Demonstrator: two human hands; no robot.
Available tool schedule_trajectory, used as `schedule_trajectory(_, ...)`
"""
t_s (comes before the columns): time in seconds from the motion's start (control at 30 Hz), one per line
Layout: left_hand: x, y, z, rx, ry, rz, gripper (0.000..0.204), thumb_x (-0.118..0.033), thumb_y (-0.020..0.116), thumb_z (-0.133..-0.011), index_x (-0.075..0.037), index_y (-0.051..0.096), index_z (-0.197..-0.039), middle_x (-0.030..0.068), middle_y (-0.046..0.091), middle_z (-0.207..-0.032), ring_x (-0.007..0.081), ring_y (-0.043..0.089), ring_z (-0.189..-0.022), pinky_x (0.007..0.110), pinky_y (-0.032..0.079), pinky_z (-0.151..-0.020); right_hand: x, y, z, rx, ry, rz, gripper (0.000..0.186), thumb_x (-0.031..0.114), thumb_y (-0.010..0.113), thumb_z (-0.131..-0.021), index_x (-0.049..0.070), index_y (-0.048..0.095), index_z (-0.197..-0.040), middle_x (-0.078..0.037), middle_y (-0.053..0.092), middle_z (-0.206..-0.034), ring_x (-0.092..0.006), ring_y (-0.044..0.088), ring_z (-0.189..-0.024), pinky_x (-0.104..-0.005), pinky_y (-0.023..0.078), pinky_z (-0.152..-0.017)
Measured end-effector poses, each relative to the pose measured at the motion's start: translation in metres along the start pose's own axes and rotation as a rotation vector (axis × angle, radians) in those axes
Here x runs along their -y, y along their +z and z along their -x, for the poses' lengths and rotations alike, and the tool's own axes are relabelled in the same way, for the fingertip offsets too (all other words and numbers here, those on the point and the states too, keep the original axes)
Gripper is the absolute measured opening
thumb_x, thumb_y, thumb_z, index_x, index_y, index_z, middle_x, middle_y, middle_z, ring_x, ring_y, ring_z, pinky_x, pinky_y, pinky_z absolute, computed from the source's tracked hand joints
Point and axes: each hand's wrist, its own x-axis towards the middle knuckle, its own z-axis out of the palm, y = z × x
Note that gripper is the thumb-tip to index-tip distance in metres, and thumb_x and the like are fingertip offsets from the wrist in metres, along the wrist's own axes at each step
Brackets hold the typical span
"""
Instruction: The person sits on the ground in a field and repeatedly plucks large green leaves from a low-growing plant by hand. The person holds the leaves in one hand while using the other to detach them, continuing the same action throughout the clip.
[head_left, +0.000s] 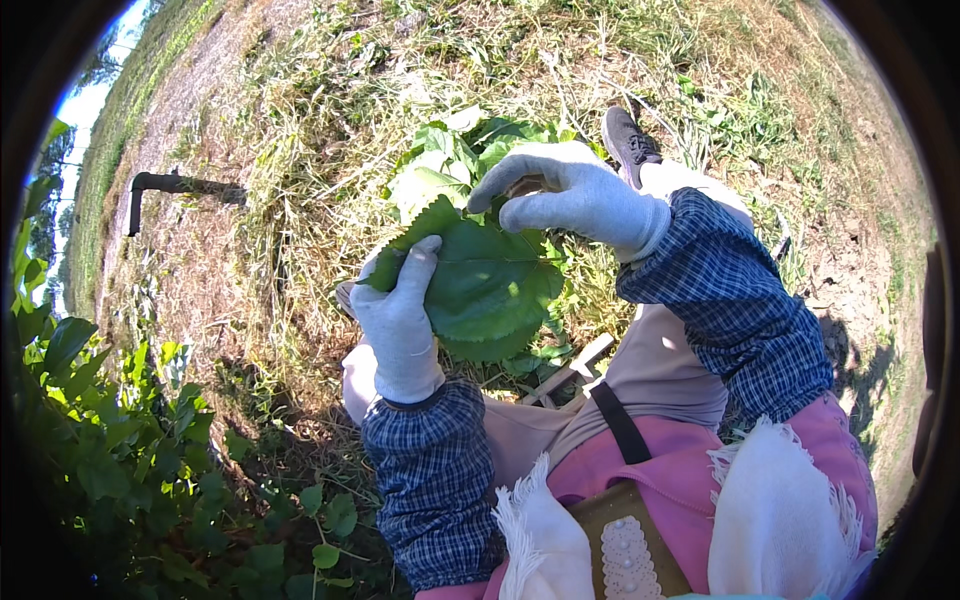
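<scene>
A small stack of broad green leaves [490, 285] with toothed edges is held up in front of me. My left hand [400, 310], in a white glove, grips its left side with the thumb pressed on top. At the upper edge of the leaves is my right hand [575, 195], also gloved in white. Its fingers are curved, with a gap between fingertips and thumb; whether they touch the leaf edge is hard to see. Beyond the hands, a heap of green leaves [435, 165] lies on the grass, partly hidden by the right hand and the held leaves.
A dark bent pipe [185, 187] sticks up from the dry grass at left. Leafy bushes [120, 450] crowd the lower left. Between my legs, a wooden piece [570, 370] shows below the leaves. My shoe [628, 145] rests at the far right of the heap.
</scene>
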Motion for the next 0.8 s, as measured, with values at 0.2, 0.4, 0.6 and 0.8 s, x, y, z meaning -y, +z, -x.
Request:
schedule_trajectory(0.2,0.001,-0.003,-0.001,0.051,0.029,-0.061,0.017,-0.005,0.070,-0.089,0.004,0.075,-0.102,0.0076,0.074,-0.092,0.0122,0.066,-0.080,0.024,0.053,-0.076,-0.013,0.005,-0.001,0.023,-0.117,0.290,0.034,0.011,0.074,-0.083,0.004,0.071,-0.116,-0.007,0.072,-0.108,-0.0131,0.066,-0.100,-0.0290,0.053,-0.091)
schedule_trajectory(0.4,0.002,-0.002,0.001,0.054,0.006,0.005,0.016,-0.005,0.070,-0.090,0.004,0.074,-0.102,0.0078,0.074,-0.093,0.0125,0.067,-0.081,0.024,0.053,-0.077,-0.016,0.005,0.000,0.060,-0.080,0.287,0.026,0.018,0.079,-0.080,0.004,0.074,-0.101,-0.007,0.073,-0.094,-0.0161,0.069,-0.089,-0.0304,0.054,-0.084)
schedule_trajectory(0.6,0.003,-0.005,0.000,0.060,0.006,-0.026,0.016,-0.005,0.070,-0.089,0.004,0.075,-0.102,0.0072,0.074,-0.092,0.0124,0.067,-0.081,0.024,0.053,-0.077,-0.019,0.006,-0.001,0.082,-0.057,0.312,0.023,0.022,0.079,-0.081,0.004,0.074,-0.094,-0.009,0.074,-0.090,-0.0184,0.070,-0.085,-0.0318,0.054,-0.079)
schedule_trajectory(0.8,0.005,-0.004,-0.003,0.006,0.053,-0.071,0.016,-0.005,0.070,-0.090,0.004,0.075,-0.101,0.0072,0.074,-0.091,0.0120,0.066,-0.079,0.024,0.052,-0.076,-0.014,0.005,-0.003,0.091,-0.011,0.343,0.022,0.024,0.078,-0.083,0.004,0.074,-0.093,-0.009,0.074,-0.087,-0.0178,0.070,-0.082,-0.0314,0.054,-0.074)
